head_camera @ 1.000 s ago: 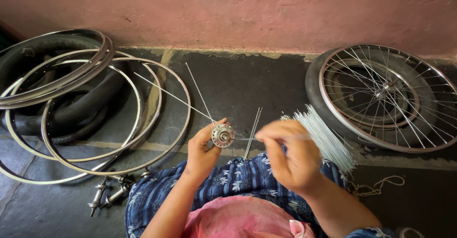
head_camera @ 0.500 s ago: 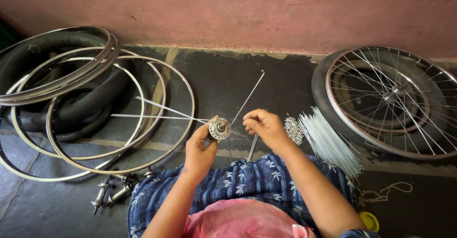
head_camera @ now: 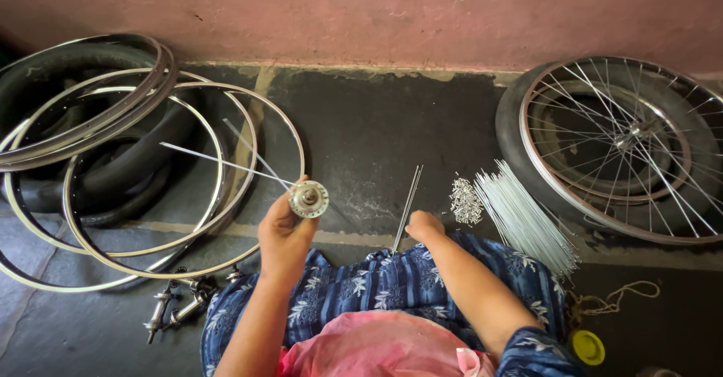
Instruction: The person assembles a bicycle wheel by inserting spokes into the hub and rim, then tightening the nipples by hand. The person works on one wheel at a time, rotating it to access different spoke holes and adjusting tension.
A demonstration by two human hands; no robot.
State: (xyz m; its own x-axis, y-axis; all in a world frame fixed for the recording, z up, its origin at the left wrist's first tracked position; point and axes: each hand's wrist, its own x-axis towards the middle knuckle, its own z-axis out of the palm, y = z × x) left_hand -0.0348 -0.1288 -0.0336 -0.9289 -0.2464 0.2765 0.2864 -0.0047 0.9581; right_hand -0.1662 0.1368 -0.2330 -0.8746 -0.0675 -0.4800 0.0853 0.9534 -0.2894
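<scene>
My left hand [head_camera: 282, 235] holds a small metal wheel hub [head_camera: 309, 198] up in front of me. Two thin spokes [head_camera: 226, 164] stick out of the hub toward the left. My right hand [head_camera: 425, 226] rests low on my blue patterned lap, its fingers closed around the near ends of a few loose spokes [head_camera: 409, 202] that point away across the dark floor. A small heap of spoke nipples [head_camera: 465, 201] and a fanned bundle of silver spokes [head_camera: 525, 218] lie just right of that hand.
Several bare metal rims [head_camera: 135, 189] and black tyres [head_camera: 45, 68] are stacked at the left. A spoked wheel [head_camera: 625, 147] lies on a tyre at the right. Spare hubs [head_camera: 175, 309] sit by my left knee, a yellow lid [head_camera: 587, 347] and string [head_camera: 614, 298] at lower right. A pink wall [head_camera: 376, 12] runs behind.
My right hand left the hub and dropped to the loose spokes on my lap. The long spoke it held near the hub is gone from there. The hub stays in my left hand.
</scene>
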